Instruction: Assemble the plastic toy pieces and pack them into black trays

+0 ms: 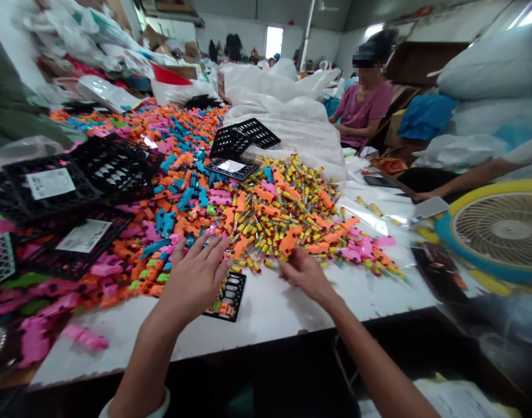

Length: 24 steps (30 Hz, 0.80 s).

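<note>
My left hand (199,280) is spread flat above a small black plastic tray (235,296), covering part of it. An orange toy car (225,308) and a green piece show in the tray's near end. My right hand (307,274) has its fingers curled together at the near edge of a heap of small clear tubes with yellow and red parts (266,232). Just beyond those fingertips is an orange toy car (290,239); whether they touch it I cannot tell. What the fingers hold, if anything, is hidden. Orange, pink and blue toy cars (165,222) lie heaped beyond my left hand.
Black trays with white labels (52,184) lie stacked at left, more (243,136) behind the tubes. One pink car (85,337) lies on the white tabletop (266,325). A yellow-and-blue fan (509,226) stands at right, near another person's arm (474,177). A co-worker (364,110) sits behind.
</note>
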Each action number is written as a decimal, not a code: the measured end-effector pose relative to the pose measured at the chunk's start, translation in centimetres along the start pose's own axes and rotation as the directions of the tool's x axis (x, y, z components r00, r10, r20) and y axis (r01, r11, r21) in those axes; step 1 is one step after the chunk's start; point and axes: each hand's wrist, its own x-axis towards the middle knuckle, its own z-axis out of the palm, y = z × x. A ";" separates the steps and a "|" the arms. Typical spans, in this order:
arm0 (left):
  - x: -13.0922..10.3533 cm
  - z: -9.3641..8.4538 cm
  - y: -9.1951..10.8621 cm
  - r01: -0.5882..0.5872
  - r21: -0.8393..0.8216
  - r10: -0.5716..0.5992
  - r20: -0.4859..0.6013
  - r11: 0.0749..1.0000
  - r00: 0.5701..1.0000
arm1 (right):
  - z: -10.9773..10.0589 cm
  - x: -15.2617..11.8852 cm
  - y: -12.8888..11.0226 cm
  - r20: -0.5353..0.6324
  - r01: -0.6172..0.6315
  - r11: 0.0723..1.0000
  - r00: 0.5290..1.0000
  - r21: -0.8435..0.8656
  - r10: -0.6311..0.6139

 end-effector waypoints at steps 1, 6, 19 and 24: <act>0.0 0.0 0.0 0.001 0.001 -0.001 -0.002 1.000 1.000 | 1.9 -0.4 -0.1 0.116 -0.045 0.988 0.993 0.148 0.028; -0.1 0.1 -0.1 -0.009 0.007 0.009 0.002 1.000 1.000 | 8.9 -2.2 0.7 0.385 -0.158 0.876 0.922 0.456 -0.034; -0.1 -0.1 0.0 -0.017 -0.047 0.016 -0.008 0.999 1.000 | 8.2 1.0 -0.4 0.618 0.399 0.917 0.728 -0.029 -0.297; 0.1 0.4 -0.6 -0.061 -0.013 0.061 -0.032 0.998 0.998 | 8.5 2.5 -0.9 0.761 0.417 0.909 0.584 0.019 -0.284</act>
